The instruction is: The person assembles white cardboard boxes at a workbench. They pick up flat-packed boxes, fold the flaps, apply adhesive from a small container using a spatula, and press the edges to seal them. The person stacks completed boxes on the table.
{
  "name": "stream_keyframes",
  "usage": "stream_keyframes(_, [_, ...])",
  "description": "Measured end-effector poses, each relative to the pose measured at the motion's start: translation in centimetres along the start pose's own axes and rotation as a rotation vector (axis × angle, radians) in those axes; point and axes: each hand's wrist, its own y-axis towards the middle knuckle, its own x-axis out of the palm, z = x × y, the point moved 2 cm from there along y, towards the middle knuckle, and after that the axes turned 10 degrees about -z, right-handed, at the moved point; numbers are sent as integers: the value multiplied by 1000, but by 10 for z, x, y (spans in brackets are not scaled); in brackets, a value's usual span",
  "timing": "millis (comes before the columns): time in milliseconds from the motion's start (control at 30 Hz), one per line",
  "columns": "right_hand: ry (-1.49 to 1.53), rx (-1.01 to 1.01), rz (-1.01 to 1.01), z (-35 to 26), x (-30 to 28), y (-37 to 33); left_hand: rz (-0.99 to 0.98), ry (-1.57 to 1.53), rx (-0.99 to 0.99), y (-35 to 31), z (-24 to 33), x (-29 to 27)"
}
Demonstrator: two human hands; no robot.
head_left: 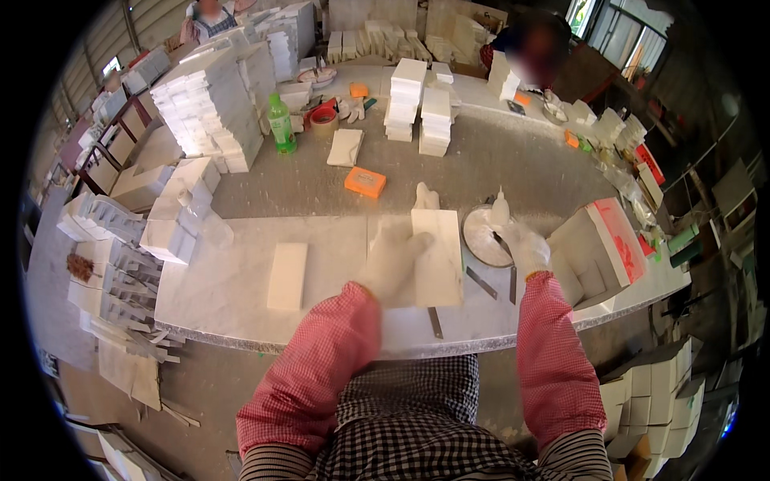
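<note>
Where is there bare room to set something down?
The pale slab is bare between the clear plastic bottle and the lone white tile; so is the grey tabletop between the white tile stacks and the round bowl. Around the right hand it is crowded: bowl, metal strips, open box.

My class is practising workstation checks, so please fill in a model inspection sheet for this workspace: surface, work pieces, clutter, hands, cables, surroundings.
Surface: pale slab along the near side of a grey table.
Job's things: a white tile at the left hand; a second tile lying apart, further left; a round dish beside the right hand.
Clutter: orange box, green bottle, tape roll, metal strips.
Hands: both in pale gloves; left blurred; grips unclear.
Cables: nothing seen for certain.
Surroundings: tall stack of white pieces; two other people beyond the table.
</note>
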Motion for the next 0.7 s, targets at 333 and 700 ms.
stream_keyframes(333, [-218,-33,-6,2,-7,-49,-30,-266,-40,15,-25,-4])
stream_keyframes(700, [202,153,54,21,11,-47,-15,-369,-164,38,15,16])
